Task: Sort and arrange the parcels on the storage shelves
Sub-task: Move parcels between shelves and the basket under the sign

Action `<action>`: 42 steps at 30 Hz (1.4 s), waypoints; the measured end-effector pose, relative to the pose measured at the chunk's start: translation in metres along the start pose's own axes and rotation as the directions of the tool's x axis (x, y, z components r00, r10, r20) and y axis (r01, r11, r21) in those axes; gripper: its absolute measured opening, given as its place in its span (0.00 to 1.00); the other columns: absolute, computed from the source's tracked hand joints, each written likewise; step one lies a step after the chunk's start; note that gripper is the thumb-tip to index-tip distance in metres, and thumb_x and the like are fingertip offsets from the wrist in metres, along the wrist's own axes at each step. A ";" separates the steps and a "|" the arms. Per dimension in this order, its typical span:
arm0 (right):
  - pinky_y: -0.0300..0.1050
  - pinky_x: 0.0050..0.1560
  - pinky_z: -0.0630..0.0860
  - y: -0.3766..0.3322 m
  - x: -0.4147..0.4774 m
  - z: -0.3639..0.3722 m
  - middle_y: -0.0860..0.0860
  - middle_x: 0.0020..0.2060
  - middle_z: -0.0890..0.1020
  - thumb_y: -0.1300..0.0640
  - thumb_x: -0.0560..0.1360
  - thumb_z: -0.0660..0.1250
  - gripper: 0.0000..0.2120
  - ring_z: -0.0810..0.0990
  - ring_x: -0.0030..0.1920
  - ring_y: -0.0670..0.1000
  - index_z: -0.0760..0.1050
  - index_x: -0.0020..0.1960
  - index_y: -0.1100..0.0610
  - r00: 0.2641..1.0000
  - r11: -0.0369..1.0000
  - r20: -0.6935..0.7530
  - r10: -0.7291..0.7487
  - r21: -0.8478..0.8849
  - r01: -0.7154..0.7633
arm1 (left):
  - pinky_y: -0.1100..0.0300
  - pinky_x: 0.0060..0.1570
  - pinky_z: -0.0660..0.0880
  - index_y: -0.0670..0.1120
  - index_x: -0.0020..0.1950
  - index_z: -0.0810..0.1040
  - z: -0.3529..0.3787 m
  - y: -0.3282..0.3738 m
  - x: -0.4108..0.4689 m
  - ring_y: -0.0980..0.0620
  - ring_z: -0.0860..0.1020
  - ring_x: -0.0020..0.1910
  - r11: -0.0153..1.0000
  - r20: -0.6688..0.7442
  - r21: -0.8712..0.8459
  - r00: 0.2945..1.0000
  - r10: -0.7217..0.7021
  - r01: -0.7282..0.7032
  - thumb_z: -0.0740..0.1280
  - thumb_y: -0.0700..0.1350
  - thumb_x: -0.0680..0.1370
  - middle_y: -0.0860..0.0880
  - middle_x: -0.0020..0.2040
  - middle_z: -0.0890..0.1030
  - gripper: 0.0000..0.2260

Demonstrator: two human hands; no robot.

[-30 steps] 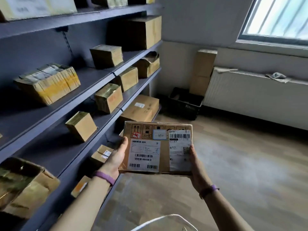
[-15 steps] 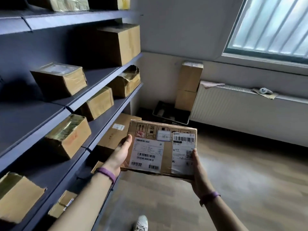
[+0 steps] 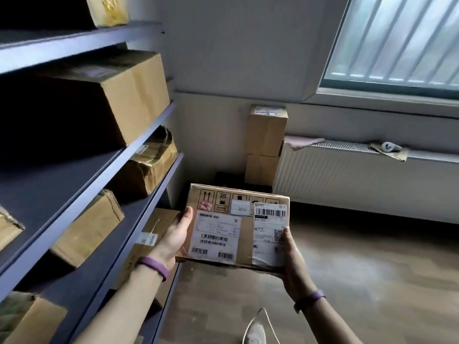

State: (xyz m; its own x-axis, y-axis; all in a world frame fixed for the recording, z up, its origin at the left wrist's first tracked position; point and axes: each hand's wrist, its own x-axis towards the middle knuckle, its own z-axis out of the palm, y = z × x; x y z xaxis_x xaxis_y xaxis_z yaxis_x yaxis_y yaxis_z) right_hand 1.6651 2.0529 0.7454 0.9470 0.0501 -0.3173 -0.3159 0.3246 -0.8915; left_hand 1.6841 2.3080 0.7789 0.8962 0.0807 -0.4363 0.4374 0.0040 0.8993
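Note:
I hold a flat cardboard parcel (image 3: 244, 228) with white shipping labels and barcodes in front of me, label side up. My left hand (image 3: 175, 238) grips its left edge, thumb on top. My right hand (image 3: 291, 259) grips its right edge from below and the side. The dark grey storage shelves (image 3: 82, 202) run along my left, carrying a large brown box (image 3: 124, 95), a crumpled parcel (image 3: 151, 165) below it and another box (image 3: 89, 227) nearer to me. A labelled box (image 3: 151, 244) lies on the lowest shelf beside my left hand.
Two stacked boxes (image 3: 267, 142) stand in the far corner beside a white radiator (image 3: 360, 180) under the window. A dark crate (image 3: 228, 178) sits on the floor behind the parcel. Wooden floor (image 3: 360, 281) stretches to the right. A white shoe (image 3: 255, 335) shows at the bottom.
The view has moved forward along the shelves toward the far corner and tilted up. The parcel stays held in both hands in the same grip.

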 end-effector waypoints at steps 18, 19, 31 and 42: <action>0.59 0.63 0.76 -0.114 0.390 -0.031 0.49 0.55 0.85 0.39 0.79 0.56 0.21 0.83 0.56 0.51 0.78 0.61 0.49 0.994 0.994 -0.032 0.109 0.016 -0.108 | 0.58 0.43 0.76 0.54 0.71 0.69 0.079 0.134 0.365 0.52 0.80 0.51 0.993 -0.076 -0.076 0.992 -0.100 0.094 0.53 0.64 0.78 0.49 0.60 0.81 0.25; 0.59 0.62 0.76 -0.118 0.406 -0.033 0.49 0.55 0.85 0.39 0.79 0.56 0.21 0.83 0.56 0.51 0.78 0.61 0.50 0.992 0.993 -0.049 0.119 0.014 -0.119 | 0.58 0.43 0.76 0.54 0.70 0.69 0.082 0.139 0.383 0.52 0.80 0.51 0.991 -0.066 -0.079 0.992 -0.109 0.103 0.54 0.64 0.78 0.49 0.59 0.81 0.25; 0.52 0.54 0.80 -0.123 0.604 -0.048 0.51 0.53 0.85 0.44 0.82 0.55 0.18 0.84 0.54 0.52 0.78 0.60 0.52 0.927 0.972 -0.295 0.233 0.051 -0.228 | 0.61 0.36 0.77 0.55 0.68 0.71 0.115 0.160 0.619 0.55 0.82 0.48 0.971 0.057 -0.040 0.970 -0.235 0.237 0.54 0.61 0.80 0.52 0.54 0.83 0.20; 0.55 0.63 0.75 -0.032 0.758 -0.117 0.51 0.56 0.84 0.44 0.81 0.56 0.18 0.82 0.57 0.52 0.79 0.59 0.51 0.823 0.921 -0.430 0.371 0.054 -0.387 | 0.58 0.40 0.78 0.59 0.69 0.68 0.158 0.073 0.796 0.54 0.81 0.48 0.898 0.083 -0.011 0.895 -0.438 0.440 0.55 0.63 0.79 0.53 0.54 0.82 0.20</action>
State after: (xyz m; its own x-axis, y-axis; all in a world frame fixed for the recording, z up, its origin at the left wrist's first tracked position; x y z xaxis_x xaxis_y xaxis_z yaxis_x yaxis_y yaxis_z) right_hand 2.3866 1.9702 0.4954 0.6370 -0.2446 -0.7311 -0.6538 0.3309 -0.6804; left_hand 2.4417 2.2153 0.4923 0.6168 -0.0123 -0.7870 0.7865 0.0505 0.6155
